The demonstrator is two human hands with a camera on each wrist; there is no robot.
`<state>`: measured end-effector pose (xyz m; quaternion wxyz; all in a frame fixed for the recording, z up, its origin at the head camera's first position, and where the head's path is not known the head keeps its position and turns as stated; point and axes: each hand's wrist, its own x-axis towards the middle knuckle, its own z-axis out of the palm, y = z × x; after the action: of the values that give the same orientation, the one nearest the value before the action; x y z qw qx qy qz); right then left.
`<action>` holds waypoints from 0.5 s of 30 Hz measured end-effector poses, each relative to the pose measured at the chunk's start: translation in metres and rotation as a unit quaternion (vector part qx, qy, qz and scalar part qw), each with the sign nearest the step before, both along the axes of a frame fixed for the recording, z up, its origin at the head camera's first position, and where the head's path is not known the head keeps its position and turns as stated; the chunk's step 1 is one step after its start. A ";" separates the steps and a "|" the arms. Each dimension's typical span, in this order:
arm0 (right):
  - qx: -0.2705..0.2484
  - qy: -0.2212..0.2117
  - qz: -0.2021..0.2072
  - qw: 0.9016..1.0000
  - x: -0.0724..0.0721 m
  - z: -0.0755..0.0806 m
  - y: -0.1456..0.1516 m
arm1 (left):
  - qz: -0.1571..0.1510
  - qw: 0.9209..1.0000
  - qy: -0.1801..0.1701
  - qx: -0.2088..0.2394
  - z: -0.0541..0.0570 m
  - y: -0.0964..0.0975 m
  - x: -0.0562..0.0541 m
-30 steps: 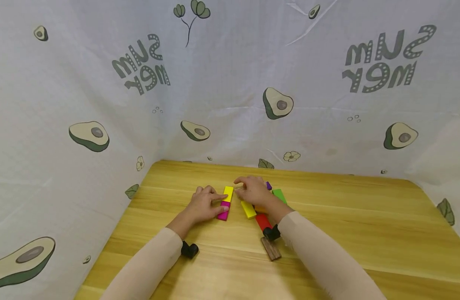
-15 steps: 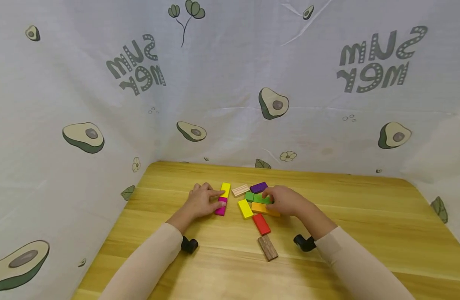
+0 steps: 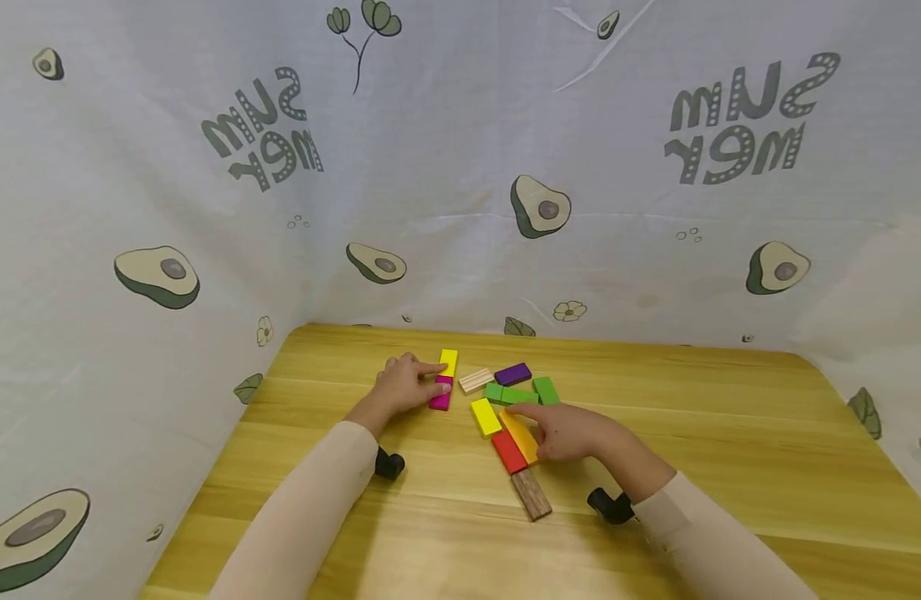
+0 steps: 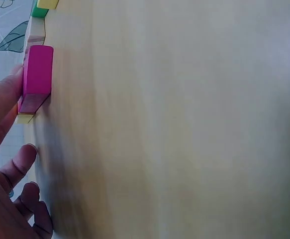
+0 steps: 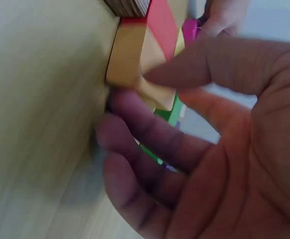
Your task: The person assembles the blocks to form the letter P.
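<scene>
My left hand (image 3: 402, 385) lies beside a magenta block (image 3: 441, 393) and a yellow block (image 3: 448, 362), set end to end. Its index finger reaches the yellow block and its thumb touches the magenta block (image 4: 38, 69); the other fingers are loosely bent in the left wrist view. My right hand (image 3: 573, 432) holds an orange block (image 3: 518, 437) between thumb and index finger, the index stretched to its far end. That orange block (image 5: 126, 56) lies alongside a red block (image 3: 508, 452). In the right wrist view, the remaining fingers curl near the tabletop.
Between the hands is a second yellow block (image 3: 486, 417). A brown block (image 3: 531, 495) lies nearer, at the red block's end. Farther back are a striped pale wood block (image 3: 476, 381), a purple block (image 3: 513, 374) and several green blocks (image 3: 519, 397). A printed cloth (image 3: 460, 167) hangs behind the table.
The right hand has come nearer, turning the orange block from crosswise to slanted beside the red one. The left hand has shifted slightly away from me, along with the yellow and magenta blocks.
</scene>
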<state>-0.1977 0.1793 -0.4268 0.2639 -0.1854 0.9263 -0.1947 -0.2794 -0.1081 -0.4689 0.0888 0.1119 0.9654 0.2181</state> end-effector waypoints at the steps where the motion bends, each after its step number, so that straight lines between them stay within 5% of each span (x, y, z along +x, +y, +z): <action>1: 0.005 -0.014 0.002 1.000 -0.001 0.001 -0.001 | 0.000 1.000 -0.005 0.000 0.001 0.000 -0.001; 5: 0.016 -0.046 0.000 0.999 -0.007 0.003 -0.005 | 0.007 1.000 -0.030 -0.001 0.002 0.001 -0.005; 15: 0.005 -0.017 0.009 1.000 -0.014 -0.005 -0.004 | 0.032 0.998 -0.059 -0.003 0.002 0.002 -0.012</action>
<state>-0.2117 0.1757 -0.4320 0.2823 -0.1889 0.9210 -0.1908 -0.2912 -0.1063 -0.4672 0.1385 0.0673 0.9624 0.2240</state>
